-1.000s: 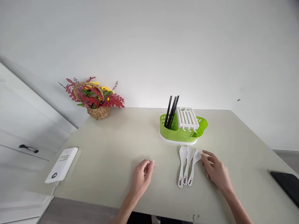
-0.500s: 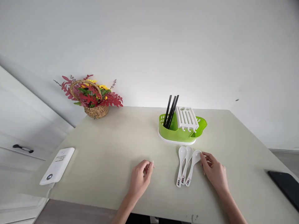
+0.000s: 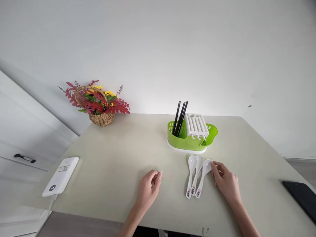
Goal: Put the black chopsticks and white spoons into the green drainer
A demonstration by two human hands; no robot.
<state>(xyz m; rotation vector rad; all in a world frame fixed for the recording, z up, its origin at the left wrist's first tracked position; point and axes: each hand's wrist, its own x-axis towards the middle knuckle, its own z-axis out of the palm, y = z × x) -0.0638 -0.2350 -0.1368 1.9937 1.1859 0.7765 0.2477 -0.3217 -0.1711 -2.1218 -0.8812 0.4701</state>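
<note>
Three white spoons lie side by side on the table, bowls toward the back and printed handle ends toward me: the left spoon, the middle spoon and the right spoon. My right hand rests at the right spoon, thumb and fingertips closed at the edge of its bowl. Left of the spoons, my left hand sits on the table with fingers curled and thumb against them; nothing shows in it. Behind the spoons stands a green utensil caddy with a white slotted rack and several black chopsticks.
A wicker basket of artificial flowers stands at the back left, near the wall. A white power bank with a cable lies at the left edge. At the right edge is a black phone. A cabinet handle shows at far left.
Almost nothing differs. The view has shifted very slightly; both hands and the spoons keep their places.
</note>
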